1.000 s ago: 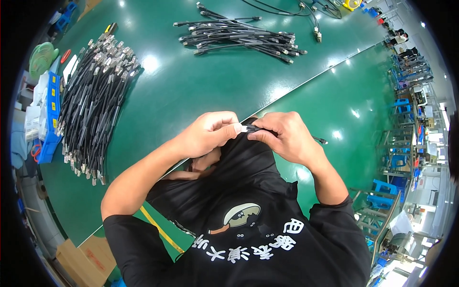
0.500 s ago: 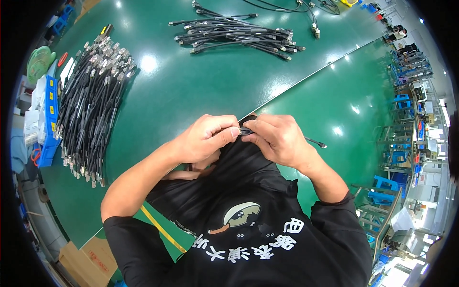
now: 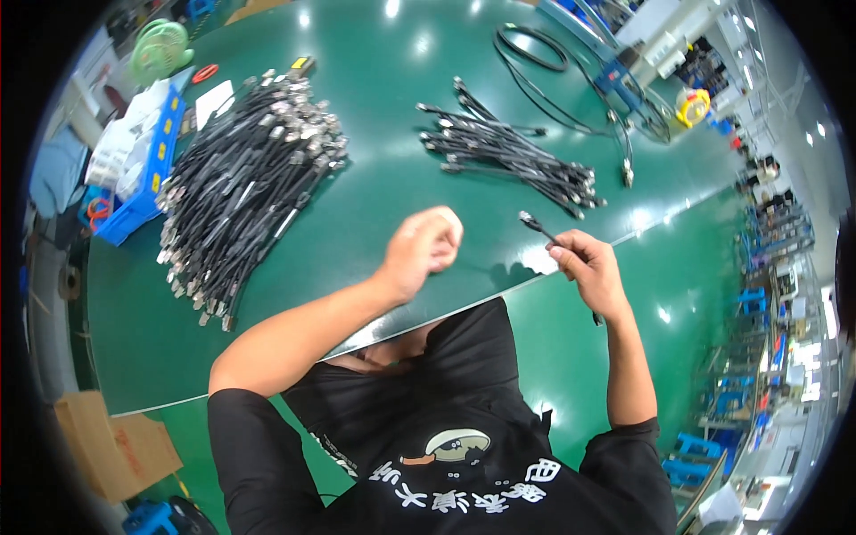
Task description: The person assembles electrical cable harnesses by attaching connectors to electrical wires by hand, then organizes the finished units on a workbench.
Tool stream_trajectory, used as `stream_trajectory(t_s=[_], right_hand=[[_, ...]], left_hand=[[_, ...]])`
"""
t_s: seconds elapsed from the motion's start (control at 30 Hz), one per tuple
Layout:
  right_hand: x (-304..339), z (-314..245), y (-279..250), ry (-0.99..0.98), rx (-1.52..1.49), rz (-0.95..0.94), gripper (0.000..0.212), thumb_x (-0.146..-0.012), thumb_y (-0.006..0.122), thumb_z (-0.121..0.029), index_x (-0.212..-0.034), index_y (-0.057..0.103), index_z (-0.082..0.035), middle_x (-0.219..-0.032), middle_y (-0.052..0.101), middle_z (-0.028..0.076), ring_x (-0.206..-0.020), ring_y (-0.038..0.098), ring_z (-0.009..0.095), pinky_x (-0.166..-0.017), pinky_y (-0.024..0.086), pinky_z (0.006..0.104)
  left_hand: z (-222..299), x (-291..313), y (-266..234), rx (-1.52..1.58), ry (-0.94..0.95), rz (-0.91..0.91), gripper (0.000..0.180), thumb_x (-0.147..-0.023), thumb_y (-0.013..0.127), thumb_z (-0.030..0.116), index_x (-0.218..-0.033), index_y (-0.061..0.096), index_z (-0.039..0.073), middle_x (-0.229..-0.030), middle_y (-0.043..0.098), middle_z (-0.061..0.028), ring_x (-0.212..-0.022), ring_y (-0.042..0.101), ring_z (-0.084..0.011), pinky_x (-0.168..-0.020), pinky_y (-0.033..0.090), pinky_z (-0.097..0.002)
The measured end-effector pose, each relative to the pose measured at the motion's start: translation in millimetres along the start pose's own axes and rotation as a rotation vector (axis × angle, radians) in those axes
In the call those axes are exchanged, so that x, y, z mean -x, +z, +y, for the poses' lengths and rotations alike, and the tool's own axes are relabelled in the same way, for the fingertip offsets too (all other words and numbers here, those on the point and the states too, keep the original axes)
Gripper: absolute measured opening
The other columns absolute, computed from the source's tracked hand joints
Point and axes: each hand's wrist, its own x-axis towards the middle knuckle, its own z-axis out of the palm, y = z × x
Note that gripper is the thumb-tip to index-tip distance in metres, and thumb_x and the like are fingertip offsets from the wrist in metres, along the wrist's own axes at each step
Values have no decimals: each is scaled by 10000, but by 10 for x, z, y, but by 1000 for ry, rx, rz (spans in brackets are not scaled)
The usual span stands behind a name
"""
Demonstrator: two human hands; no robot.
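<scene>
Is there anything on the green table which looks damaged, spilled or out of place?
Nothing looks spilled or clearly damaged. Only the smaller cable pile, beyond the right hand, is slightly untidy: some pieces lie across the rest.

The left forearm [image 3: 308, 330] slants up and rightward from a bent elbow to the left hand [image 3: 419, 254], slightly blurred, its fingers [image 3: 441, 254] curled in toward the palm. The right forearm [image 3: 629, 370] rises almost straight, leaning a little inward, and the right hand [image 3: 588, 272] closes in a pinch, thumb [image 3: 565, 259] against bent fingers. The two hands are well apart, both wrists bare
</scene>
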Motion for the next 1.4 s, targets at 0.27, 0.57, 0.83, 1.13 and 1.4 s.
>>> stream_trajectory(t_s=[0.27, 0.57, 0.83, 1.13, 1.4], right_hand=[[-1469, -374, -22, -225, 539, 54, 205, -934, 781, -118, -1086, 787, 19, -851, 749, 125, -732, 684, 221, -720, 546, 345], [-1627, -1877, 2213, -1028, 459, -470, 294, -871, 812, -67, -1159, 757, -43, -1211, 711, 154, -1131, 691, 373, -974, 563, 441], [-1541, -2003, 2962, -1170, 443, -479, 242, -830, 804, -79, -1054, 724, -31, -1096, 716, 119, -1020, 682, 351, -897, 555, 469], [-1485, -2110, 2479, -968, 260, -459, 139, -931, 748, -52, -1046, 680, -14, -988, 711, 149, -932, 706, 349, -818, 565, 429], [-1395, -1838, 3033, -1000, 467, -415, 241, -879, 778, -69, -1106, 725, -11, -1086, 711, 157, -1064, 683, 382, -925, 556, 461]], left_hand=[[-192, 78, 145, -675, 157, -242, 449, -1057, 618, 314, -740, 595, -4, -622, 506, -55, -608, 454, -106, -594, 425, -354], [-314, 70, -7, -994, 326, -451, 317, -936, 698, 243, -776, 587, -7, -656, 558, -126, -600, 544, -272, -610, 422, -455], [-352, 91, 62, -586, 509, -419, 173, -933, 693, 146, -966, 647, -17, -772, 638, -125, -728, 620, -227, -713, 490, -421], [-276, 87, 44, -936, 227, -422, 356, -916, 696, 306, -784, 669, -24, -744, 661, -222, -719, 638, -391, -691, 489, -494], [-929, -89, -141, -478, 309, -464, 188, -974, 678, 182, -1082, 718, 33, -975, 723, -122, -898, 669, -233, -853, 511, -382]])
